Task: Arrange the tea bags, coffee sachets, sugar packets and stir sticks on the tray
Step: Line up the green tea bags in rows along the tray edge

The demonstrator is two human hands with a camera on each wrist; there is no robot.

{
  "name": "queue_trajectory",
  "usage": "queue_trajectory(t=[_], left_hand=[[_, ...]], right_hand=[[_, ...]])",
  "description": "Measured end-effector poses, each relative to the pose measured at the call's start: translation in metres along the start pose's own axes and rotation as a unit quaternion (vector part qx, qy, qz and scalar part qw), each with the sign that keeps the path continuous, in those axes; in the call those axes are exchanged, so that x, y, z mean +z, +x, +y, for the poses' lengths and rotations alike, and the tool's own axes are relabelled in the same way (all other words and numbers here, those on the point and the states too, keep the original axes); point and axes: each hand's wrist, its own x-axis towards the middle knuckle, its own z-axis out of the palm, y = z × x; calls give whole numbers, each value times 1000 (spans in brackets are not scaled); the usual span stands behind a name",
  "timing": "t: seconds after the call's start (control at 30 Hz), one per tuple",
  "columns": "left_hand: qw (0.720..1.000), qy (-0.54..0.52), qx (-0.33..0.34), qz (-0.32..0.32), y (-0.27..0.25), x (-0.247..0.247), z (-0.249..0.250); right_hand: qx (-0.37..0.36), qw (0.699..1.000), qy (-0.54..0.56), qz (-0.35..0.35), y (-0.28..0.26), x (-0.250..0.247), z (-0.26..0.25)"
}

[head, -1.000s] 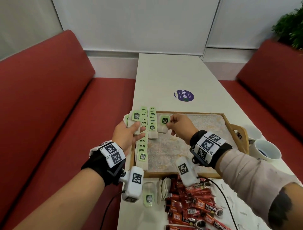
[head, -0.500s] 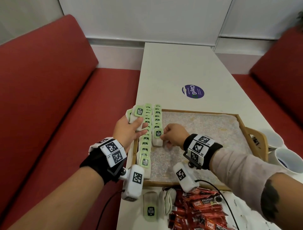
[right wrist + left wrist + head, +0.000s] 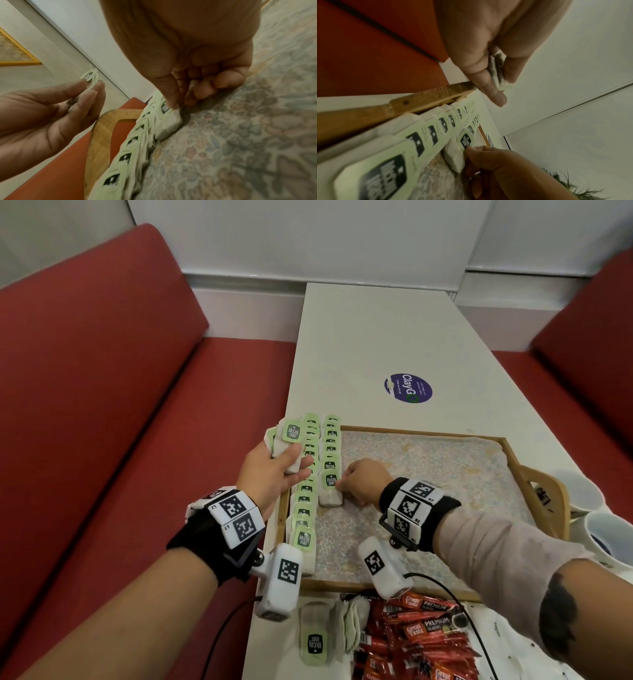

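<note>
A wooden tray (image 3: 387,583) with a floral liner lies on the white table. Two rows of green-tagged tea bags (image 3: 305,501) run along its left side. My right hand (image 3: 359,482) pinches the green tag of the front tea bag (image 3: 330,491) of the second row, which lies flat on the liner (image 3: 223,135); the same tea bag (image 3: 169,123) shows under my thumb. My left hand (image 3: 274,467) hovers over the tray's left rim (image 3: 426,97) and holds a small stack of tea bags (image 3: 287,440) between thumb and fingers (image 3: 498,70).
Red coffee sachets (image 3: 414,642) and loose tea bags (image 3: 313,642) lie on the table in front of the tray. Two white cups (image 3: 603,529) stand at the right. A purple sticker (image 3: 408,388) marks the table beyond. Red benches flank both sides.
My right hand carried a tea bag down from near the left hand's stack and set it at the near end of the second row. The left hand stayed put with its stack.
</note>
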Motion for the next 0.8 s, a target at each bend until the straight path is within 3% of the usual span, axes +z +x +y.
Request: queue_trajectory(t=[0.3, 0.53, 0.8], left_hand=[[997, -60, -38, -10, -1, 2, 4], [996, -51, -29, -64, -5, 2, 3], [997, -4, -10, -77, -9, 2, -1]], right_hand=[[-12, 1000, -29, 4, 0, -2, 0], [-164, 972, 142, 93, -23, -16, -18], [-208, 951, 217, 77, -39, -24, -34]])
